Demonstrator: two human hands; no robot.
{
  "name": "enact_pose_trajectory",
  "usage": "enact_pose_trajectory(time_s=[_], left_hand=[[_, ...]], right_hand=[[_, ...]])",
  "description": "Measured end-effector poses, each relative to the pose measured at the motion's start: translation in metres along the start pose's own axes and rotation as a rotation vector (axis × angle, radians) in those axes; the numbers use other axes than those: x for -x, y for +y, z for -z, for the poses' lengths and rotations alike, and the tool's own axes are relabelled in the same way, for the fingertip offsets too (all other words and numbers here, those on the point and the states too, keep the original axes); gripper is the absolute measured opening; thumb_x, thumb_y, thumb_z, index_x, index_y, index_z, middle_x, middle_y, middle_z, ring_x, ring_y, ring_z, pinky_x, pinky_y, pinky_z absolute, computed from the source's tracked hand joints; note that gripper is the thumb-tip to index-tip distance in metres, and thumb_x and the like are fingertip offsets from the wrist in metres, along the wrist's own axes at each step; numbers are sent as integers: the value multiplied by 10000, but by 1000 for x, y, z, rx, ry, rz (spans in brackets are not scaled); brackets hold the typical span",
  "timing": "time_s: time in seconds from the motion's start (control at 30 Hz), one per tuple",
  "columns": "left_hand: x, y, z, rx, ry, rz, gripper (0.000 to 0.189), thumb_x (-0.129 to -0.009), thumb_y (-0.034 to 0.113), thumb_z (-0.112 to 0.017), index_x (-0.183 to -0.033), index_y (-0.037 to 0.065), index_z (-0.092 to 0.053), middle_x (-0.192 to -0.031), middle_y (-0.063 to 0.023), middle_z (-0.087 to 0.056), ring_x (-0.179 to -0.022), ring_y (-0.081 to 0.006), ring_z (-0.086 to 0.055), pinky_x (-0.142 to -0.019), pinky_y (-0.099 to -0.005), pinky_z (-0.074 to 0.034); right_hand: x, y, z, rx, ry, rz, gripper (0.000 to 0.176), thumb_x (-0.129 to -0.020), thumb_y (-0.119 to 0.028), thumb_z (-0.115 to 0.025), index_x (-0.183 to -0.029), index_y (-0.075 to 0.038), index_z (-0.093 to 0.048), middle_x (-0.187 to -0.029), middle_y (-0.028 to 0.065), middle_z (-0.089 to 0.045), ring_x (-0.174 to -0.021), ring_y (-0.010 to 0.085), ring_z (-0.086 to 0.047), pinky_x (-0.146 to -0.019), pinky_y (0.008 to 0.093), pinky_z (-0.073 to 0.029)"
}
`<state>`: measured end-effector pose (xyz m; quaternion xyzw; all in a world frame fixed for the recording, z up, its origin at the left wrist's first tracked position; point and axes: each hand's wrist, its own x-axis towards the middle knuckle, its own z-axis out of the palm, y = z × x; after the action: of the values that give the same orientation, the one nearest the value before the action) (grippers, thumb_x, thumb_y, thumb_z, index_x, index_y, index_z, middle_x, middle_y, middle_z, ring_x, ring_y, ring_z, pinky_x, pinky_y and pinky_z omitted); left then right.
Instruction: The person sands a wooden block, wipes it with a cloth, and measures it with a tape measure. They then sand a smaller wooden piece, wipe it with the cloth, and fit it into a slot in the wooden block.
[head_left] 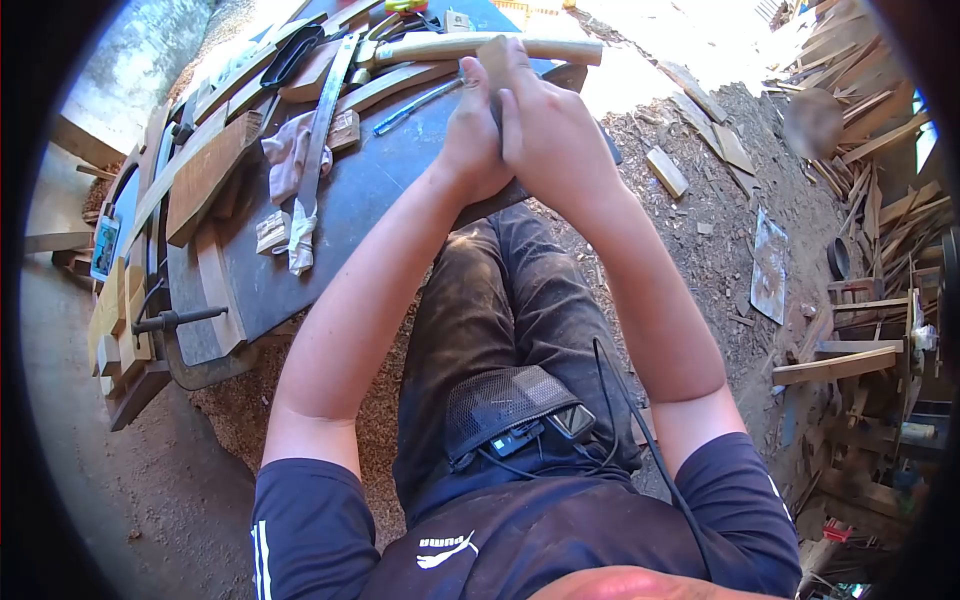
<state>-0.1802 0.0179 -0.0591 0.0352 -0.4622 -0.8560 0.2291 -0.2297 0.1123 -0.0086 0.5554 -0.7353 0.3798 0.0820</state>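
Observation:
Both hands meet at the near edge of the dark worktable (370, 185). My left hand (477, 145) is closed against a small brown wooden piece (494, 62), its thumb pointing up beside it. My right hand (548, 130) wraps round the same piece from the other side, and the piece's lower part is hidden by the palms. Just beyond the hands lies a hammer with a pale wooden handle (572, 49). To their left, a blue pen-like tool (398, 118) rests on the tabletop.
A long metal blade with a cloth-wrapped end (325, 120), wooden boards (208, 178) and a clamp (180, 318) occupy the table's left side. Loose wood (667, 172) and a whitish sheet (769, 265) lie on the ground at right, near stacked scrap wood (890, 130).

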Motion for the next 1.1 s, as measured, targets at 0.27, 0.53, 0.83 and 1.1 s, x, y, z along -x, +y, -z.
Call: enact_pose_trajectory(time_s=[0.27,0.53,0.83,1.1], left_hand=[[4,20,-12,125,110,169,845,-1006,692,-122,-1430,15,-397,-1224,-249,-624,-1106,-381,-643,-987,-525,-512],[8,16,-17,204,1,145,801,-1014,685,-145,-1447,63,-405,-1336,-204,-558,-1257,-329,-556,-1088,-488,-437],[-12,-2,12,298,-7,184,814,-1010,651,-333,-1469,-19,-286,-1223,-249,-546,-1080,-369,-589,-967,-459,-471],[-17,-12,-3,140,145,92,862,-921,795,-247,-1361,59,-332,-867,-138,-575,-605,-222,-595,-612,-396,-540]], right_hand=[[44,-23,13,82,-182,16,644,-927,-78,-522,-1481,142,-280,-900,249,-642,-854,431,-649,-769,484,-528],[3,24,-1,175,-147,130,621,-916,-60,-518,-1458,155,-303,-904,250,-637,-836,413,-656,-769,461,-543],[32,-12,4,137,-235,-95,538,-972,-45,-463,-1504,-2,-396,-1228,318,-603,-1071,484,-607,-885,508,-483],[46,-25,12,79,-263,21,544,-1016,-64,-402,-1556,-90,-345,-1288,306,-595,-1149,434,-627,-912,469,-494]])
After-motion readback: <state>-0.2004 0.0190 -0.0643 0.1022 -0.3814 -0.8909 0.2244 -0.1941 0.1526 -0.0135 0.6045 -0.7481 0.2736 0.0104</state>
